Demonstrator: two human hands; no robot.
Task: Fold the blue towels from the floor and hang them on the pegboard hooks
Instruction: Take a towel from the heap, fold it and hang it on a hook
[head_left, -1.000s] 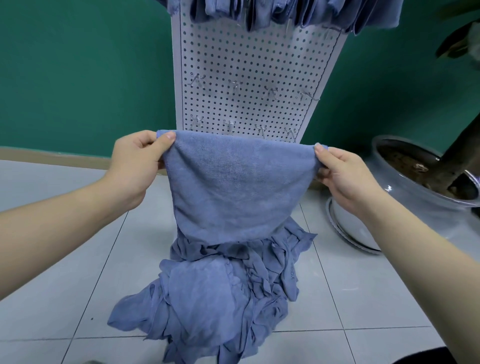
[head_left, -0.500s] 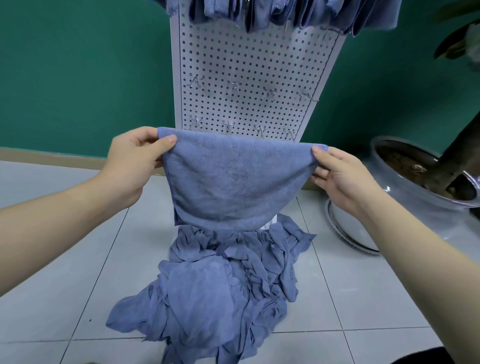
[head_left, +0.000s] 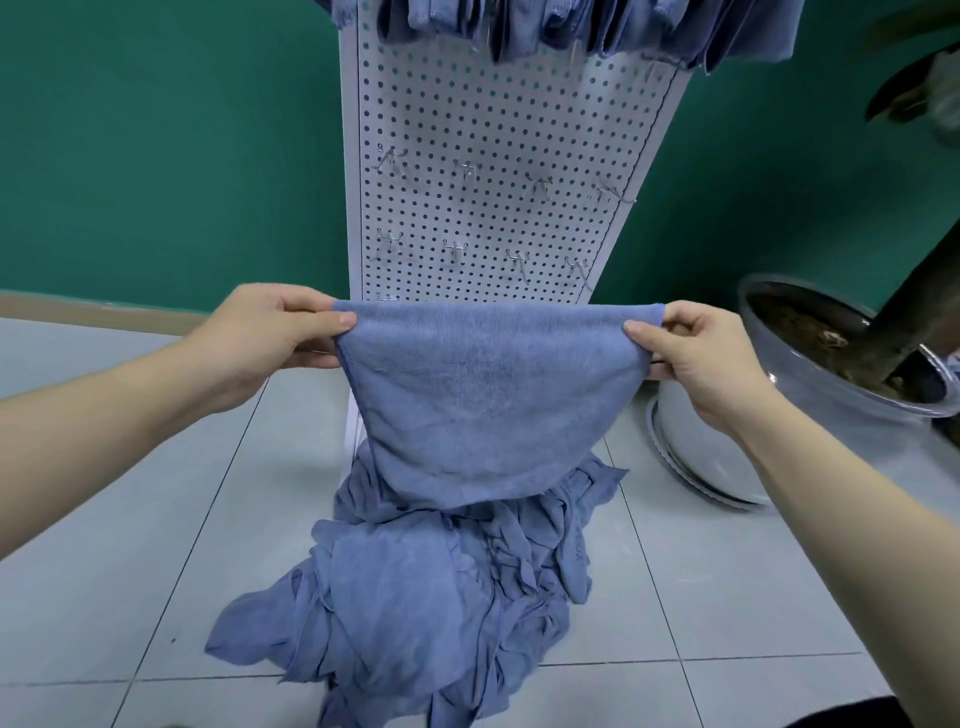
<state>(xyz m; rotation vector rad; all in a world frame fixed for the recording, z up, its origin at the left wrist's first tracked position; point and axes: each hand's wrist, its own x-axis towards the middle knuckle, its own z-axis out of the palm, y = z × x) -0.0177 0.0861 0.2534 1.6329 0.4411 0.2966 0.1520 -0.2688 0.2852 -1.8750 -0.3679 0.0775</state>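
Observation:
I hold a blue towel (head_left: 488, 395) stretched out in front of me, folded over so it hangs short. My left hand (head_left: 265, 332) pinches its top left corner and my right hand (head_left: 701, 358) pinches its top right corner. Below it a crumpled pile of blue towels (head_left: 415, 587) lies on the tiled floor. Behind the towel stands the white pegboard (head_left: 498, 135) with two rows of bare metal hooks (head_left: 467, 171). Several folded blue towels (head_left: 571, 26) hang along its top edge.
A large glass plant pot (head_left: 810, 395) with soil and a trunk stands on a white saucer at the right, close to my right hand. A green wall (head_left: 166, 145) runs behind the pegboard. Grey floor tiles (head_left: 156, 519) spread left of the pile.
The towel's lower end has come up off the pile and it now hangs shorter. Both hands sit slightly lower in view and more of the pegboard shows above it.

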